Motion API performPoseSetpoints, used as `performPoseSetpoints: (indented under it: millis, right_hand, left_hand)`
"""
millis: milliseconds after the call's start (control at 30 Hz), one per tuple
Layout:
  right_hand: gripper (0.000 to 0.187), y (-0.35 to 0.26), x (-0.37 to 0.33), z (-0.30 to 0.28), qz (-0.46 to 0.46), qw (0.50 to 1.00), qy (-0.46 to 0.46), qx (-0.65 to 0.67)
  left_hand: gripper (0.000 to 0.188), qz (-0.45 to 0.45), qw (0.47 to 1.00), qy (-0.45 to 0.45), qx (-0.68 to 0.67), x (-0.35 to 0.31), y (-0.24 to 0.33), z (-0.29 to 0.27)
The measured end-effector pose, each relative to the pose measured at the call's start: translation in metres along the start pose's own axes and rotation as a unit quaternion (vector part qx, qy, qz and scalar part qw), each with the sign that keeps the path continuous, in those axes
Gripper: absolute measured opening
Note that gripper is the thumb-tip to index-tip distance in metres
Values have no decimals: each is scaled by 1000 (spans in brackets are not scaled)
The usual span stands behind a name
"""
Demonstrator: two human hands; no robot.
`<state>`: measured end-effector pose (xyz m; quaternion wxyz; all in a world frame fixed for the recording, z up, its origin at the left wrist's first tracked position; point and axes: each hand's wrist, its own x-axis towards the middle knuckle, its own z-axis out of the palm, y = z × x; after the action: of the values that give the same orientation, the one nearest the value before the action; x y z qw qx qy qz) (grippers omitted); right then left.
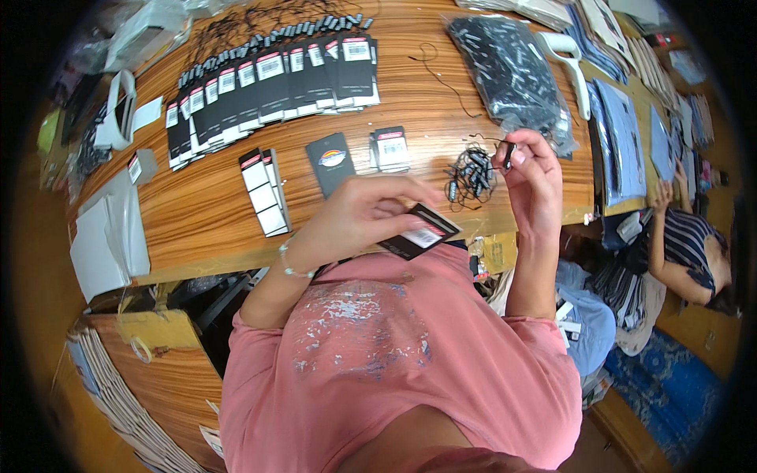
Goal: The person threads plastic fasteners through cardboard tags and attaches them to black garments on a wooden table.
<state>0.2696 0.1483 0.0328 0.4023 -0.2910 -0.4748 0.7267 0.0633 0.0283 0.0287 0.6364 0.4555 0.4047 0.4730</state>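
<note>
Close to my body, my left hand (pixel 367 211) grips a black hang tag (pixel 418 234) with a white barcode label, thumb on its face. Higher up on the right, my right hand (pixel 535 185) pinches a black tag string (pixel 509 156) by its small plastic end piece. Just left of that hand lies a tangled heap of similar strings (pixel 471 175). Beyond my left hand are a dark card with an oval logo (pixel 331 162) and a small pile of barcode-labelled tags (pixel 391 150). Stacked label strips (pixel 264 193) rest further left.
Overlapping rows of strung black tags (pixel 268 87) cover the table's far left. A clear bag of black strings (pixel 509 71) sits at the back right beside a white handheld scanner (pixel 569 67). Folded clothes in plastic (pixel 615 142) lie further right, near another person (pixel 686 252).
</note>
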Motion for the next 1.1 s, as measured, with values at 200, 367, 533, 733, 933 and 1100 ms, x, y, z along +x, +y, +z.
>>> performPoseSetpoints:
  millis: [200,367,533,733,933,1100]
  right_hand:
    - [13,19,-3,42,-1,986,29,-165]
    - [16,27,-2,25,16,998,65,-7]
    - [12,29,11,24,31,987,-27,157]
    - [14,13,26,20,-15,981,-6,195]
    - [20,-9,45,52,-62,962,-72,257]
    - [27,-27,44,67,-104,923,-236,284]
  left_hand:
    - [20,110,986,15,124,18,-12,4]
    - [18,107,989,19,100,11,-11,7]
    - [18,116,975,4,187,-3,-11,3]
    - [18,105,984,1,145,-9,-13,1]
    - [17,68,986,86,126,-22,-8,-17]
    - [20,70,977,201,25,-32,11,-32]
